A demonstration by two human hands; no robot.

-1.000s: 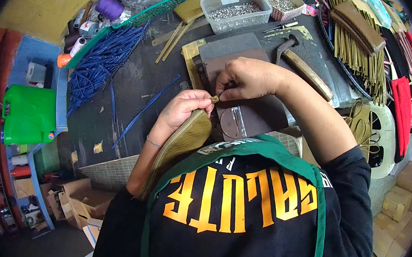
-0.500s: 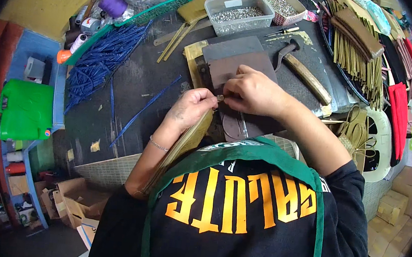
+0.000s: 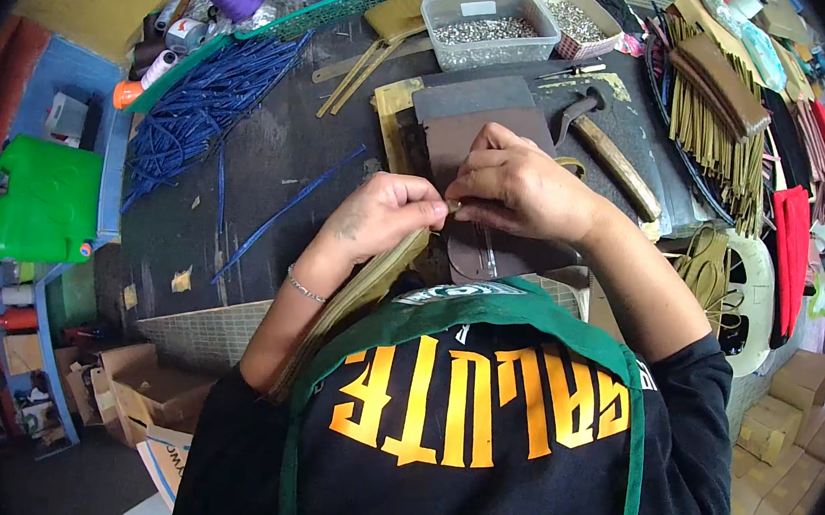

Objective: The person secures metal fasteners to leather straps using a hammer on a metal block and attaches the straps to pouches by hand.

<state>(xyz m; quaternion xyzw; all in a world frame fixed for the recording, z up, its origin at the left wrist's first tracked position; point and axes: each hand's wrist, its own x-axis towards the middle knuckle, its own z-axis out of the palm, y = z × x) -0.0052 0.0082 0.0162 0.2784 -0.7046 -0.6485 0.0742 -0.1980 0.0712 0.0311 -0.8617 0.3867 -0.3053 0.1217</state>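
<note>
My left hand [image 3: 384, 216] is closed, thumb and fingers pinching the upper end of a long olive leather-like piece [image 3: 361, 292]. That piece runs down along the inside of my left forearm to my apron. Fingertips of my right hand [image 3: 520, 186] are pinched together at the same end, touching or nearly touching the left fingertips. A thin olive strip [image 3: 571, 164] curves out past the right hand's knuckles. Exactly what sits between the fingertips is too small to make out. Below both hands lies a brown pad [image 3: 444, 145] on the dark worktable.
A wooden-handled hammer [image 3: 615, 163] lies right of the pad. Behind it stand a clear tub [image 3: 489, 59] and a paper tray [image 3: 606, 45] of small metal pieces. Blue strips [image 3: 211, 116] are heaped at left, olive strips [image 3: 714, 118] at right. A green jug [image 3: 46, 204] stands far left.
Both hands stay together at the olive piece's end. The right hand has turned slightly, and a curved olive strip now shows beyond its knuckles. The whole view has shifted a little.
</note>
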